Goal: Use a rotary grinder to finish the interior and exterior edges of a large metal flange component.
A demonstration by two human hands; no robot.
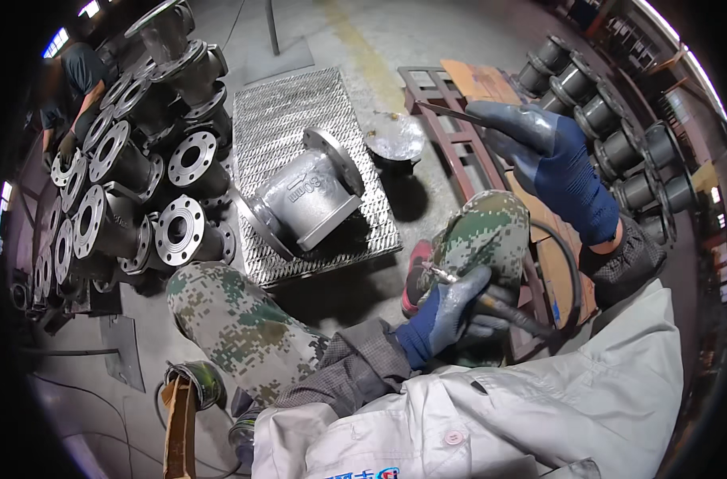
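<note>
My left hand (pixel 445 316), in a blue and grey work glove, is closed around a slim hand-held tool (pixel 513 313) with a narrow metal tip and a dark hose behind it. The tool lies over my right knee. Up at the right, my gloved right hand (pixel 551 164) grips a thin dark metal rod (pixel 449 112) that points left; its other end is hidden in the hand. In front of me a grey flanged valve body (pixel 309 195) lies on its side on a metal mesh-topped stand (pixel 287 100). Neither hand touches the valve body.
Many similar flanged castings (pixel 192 160) are stacked at the left, where another person (pixel 84 76) bends over them. More castings (pixel 599 112) stand at the right. A round metal stool (pixel 394 136) and a reddish-brown frame (pixel 459 148) with cardboard (pixel 479 80) flank the stand.
</note>
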